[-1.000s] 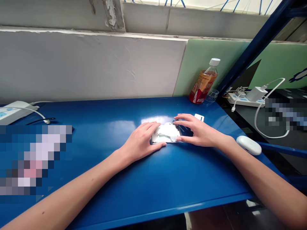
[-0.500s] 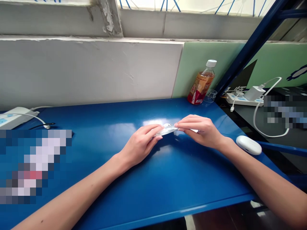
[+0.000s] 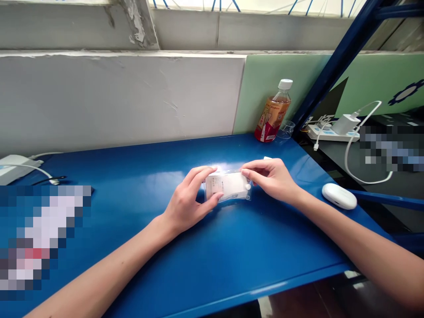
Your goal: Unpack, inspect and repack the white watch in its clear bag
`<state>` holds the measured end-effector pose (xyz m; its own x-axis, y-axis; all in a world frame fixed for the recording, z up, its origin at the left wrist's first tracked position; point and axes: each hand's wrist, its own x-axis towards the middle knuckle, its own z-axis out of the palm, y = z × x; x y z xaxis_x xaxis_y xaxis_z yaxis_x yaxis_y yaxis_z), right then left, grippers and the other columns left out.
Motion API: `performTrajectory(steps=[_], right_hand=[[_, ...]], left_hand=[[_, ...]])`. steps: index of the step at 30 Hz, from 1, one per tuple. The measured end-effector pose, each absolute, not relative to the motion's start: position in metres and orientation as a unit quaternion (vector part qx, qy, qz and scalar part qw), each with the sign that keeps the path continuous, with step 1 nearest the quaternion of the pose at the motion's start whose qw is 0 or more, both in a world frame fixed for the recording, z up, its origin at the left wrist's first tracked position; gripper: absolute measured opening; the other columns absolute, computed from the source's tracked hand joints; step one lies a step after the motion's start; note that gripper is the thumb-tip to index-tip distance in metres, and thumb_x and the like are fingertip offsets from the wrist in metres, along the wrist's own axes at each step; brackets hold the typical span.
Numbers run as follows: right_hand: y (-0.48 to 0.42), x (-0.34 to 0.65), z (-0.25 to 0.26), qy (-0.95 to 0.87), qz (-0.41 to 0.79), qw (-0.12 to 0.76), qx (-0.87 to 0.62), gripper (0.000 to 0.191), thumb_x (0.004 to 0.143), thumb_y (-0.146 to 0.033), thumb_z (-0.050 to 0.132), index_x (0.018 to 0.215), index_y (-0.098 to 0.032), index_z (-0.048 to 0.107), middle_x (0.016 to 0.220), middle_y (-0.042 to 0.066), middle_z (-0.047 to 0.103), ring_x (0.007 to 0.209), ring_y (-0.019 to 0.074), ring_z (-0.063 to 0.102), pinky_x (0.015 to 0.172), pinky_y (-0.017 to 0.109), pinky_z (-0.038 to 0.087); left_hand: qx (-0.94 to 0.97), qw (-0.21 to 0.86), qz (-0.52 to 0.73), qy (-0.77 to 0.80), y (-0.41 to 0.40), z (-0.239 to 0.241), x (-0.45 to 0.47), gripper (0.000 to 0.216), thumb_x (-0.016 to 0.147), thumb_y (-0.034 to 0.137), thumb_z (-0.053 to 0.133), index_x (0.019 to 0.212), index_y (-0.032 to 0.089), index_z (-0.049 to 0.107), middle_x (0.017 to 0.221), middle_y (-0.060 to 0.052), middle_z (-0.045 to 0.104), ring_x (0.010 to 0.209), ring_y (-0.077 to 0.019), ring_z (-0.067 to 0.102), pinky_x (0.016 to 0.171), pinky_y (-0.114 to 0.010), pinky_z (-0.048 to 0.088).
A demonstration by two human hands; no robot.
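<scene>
Between my hands is a clear plastic pouch (image 3: 232,185) with a white item inside and small print on its left part. Its broad face is tilted up toward me, over the blue desk. My left hand (image 3: 190,196) grips its left end, thumb on the front face and fingers along the upper edge. My right hand (image 3: 270,179) pinches the upper right corner between thumb and fingertips. A small white thing shows just behind my right hand, too hidden to name.
On the blue desk (image 3: 212,265) stand a drink bottle (image 3: 273,115) and a clear cup (image 3: 286,129) at the back right. A white rounded case (image 3: 339,196) lies near the right edge. Power strips with cables lie at far left (image 3: 16,168) and right (image 3: 331,133). Blue posts rise at right.
The pouch has turned from nearly edge-on to face me, showing its white contents and print. My left fingers and thumb have spread wider on it. The view has shifted slightly.
</scene>
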<state>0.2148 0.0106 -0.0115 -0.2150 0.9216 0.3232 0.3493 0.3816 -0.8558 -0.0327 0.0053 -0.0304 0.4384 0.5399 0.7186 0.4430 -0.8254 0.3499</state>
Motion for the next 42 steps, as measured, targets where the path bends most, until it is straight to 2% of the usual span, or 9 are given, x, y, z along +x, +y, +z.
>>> performTrajectory(steps=[5,8,11,13,18,23,34,38,42], right_hand=[[0.017,0.217,-0.018,-0.725,0.334,0.374,-0.472,0.024,0.091,-0.034,0.062,0.089,-0.016,0.077,0.082,0.005,0.077,0.068,0.0171,0.066,0.056,0.027,0.049],[0.018,0.220,-0.024,-0.783,0.223,0.345,-0.467,0.023,0.094,-0.032,0.058,0.095,-0.017,0.076,0.089,0.007,0.077,0.075,0.0192,0.067,0.064,0.031,0.052],[0.019,0.225,-0.025,-0.836,0.087,0.326,-0.433,0.022,0.094,-0.029,0.058,0.100,-0.017,0.075,0.103,0.012,0.073,0.092,0.0235,0.066,0.079,0.037,0.053],[0.020,0.228,-0.022,-0.856,0.055,0.320,-0.402,0.021,0.094,-0.029,0.059,0.102,-0.016,0.075,0.108,0.013,0.071,0.098,0.0245,0.065,0.085,0.039,0.052],[0.016,0.229,-0.009,-0.900,0.083,0.257,-0.341,0.031,0.089,-0.041,0.067,0.106,-0.016,0.072,0.103,0.013,0.071,0.095,0.0260,0.063,0.082,0.040,0.053],[0.014,0.227,-0.009,-0.903,0.099,0.223,-0.353,0.044,0.085,-0.046,0.071,0.115,-0.014,0.069,0.110,0.015,0.069,0.100,0.0283,0.062,0.085,0.042,0.053],[0.013,0.230,-0.012,-0.890,0.158,0.178,-0.388,0.050,0.084,-0.051,0.070,0.121,-0.017,0.068,0.116,0.014,0.065,0.105,0.0286,0.061,0.090,0.043,0.052],[0.013,0.231,-0.009,-0.894,0.165,0.157,-0.386,0.057,0.079,-0.058,0.072,0.121,-0.018,0.069,0.116,0.013,0.065,0.105,0.0294,0.062,0.089,0.044,0.052],[0.012,0.232,-0.006,-0.900,0.151,0.153,-0.380,0.063,0.076,-0.060,0.074,0.123,-0.019,0.067,0.117,0.014,0.066,0.105,0.0308,0.062,0.088,0.044,0.052]], left_hand=[[0.877,0.112,0.346,0.313,0.007,-0.033,-0.033,0.061,0.083,0.028,0.076,0.137,0.016,0.049,0.136,-0.016,0.052,0.117,-0.0258,0.061,0.100,-0.039,0.054],[0.882,0.136,0.317,0.321,0.008,-0.035,-0.034,0.060,0.083,0.030,0.076,0.136,0.015,0.051,0.133,-0.015,0.055,0.119,-0.0267,0.059,0.102,-0.040,0.052],[0.884,0.144,0.299,0.329,0.008,-0.035,-0.034,0.059,0.083,0.035,0.077,0.134,0.014,0.054,0.130,-0.015,0.058,0.119,-0.0281,0.058,0.101,-0.042,0.052],[0.884,0.137,0.296,0.335,0.009,-0.034,-0.034,0.058,0.083,0.039,0.077,0.132,0.015,0.057,0.128,-0.015,0.060,0.118,-0.0291,0.058,0.100,-0.044,0.052],[0.887,0.126,0.287,0.339,0.010,-0.032,-0.034,0.053,0.084,0.042,0.075,0.128,0.017,0.062,0.123,-0.013,0.063,0.116,-0.0301,0.056,0.098,-0.047,0.051],[0.895,0.123,0.263,0.340,0.012,-0.031,-0.034,0.049,0.087,0.044,0.071,0.127,0.018,0.063,0.123,-0.014,0.063,0.116,-0.0306,0.054,0.097,-0.048,0.051],[0.905,0.127,0.223,0.340,0.011,-0.029,-0.034,0.045,0.091,0.049,0.064,0.124,0.018,0.065,0.125,-0.014,0.061,0.120,-0.0313,0.051,0.102,-0.049,0.047],[0.911,0.125,0.199,0.338,0.013,-0.025,-0.038,0.051,0.090,0.055,0.062,0.126,0.018,0.063,0.131,-0.016,0.059,0.128,-0.0344,0.048,0.104,-0.051,0.045],[0.919,0.123,0.177,0.331,0.018,-0.019,-0.045,0.068,0.080,0.066,0.068,0.127,0.016,0.062,0.132,-0.017,0.060,0.126,-0.0356,0.053,0.103,-0.050,0.046]])
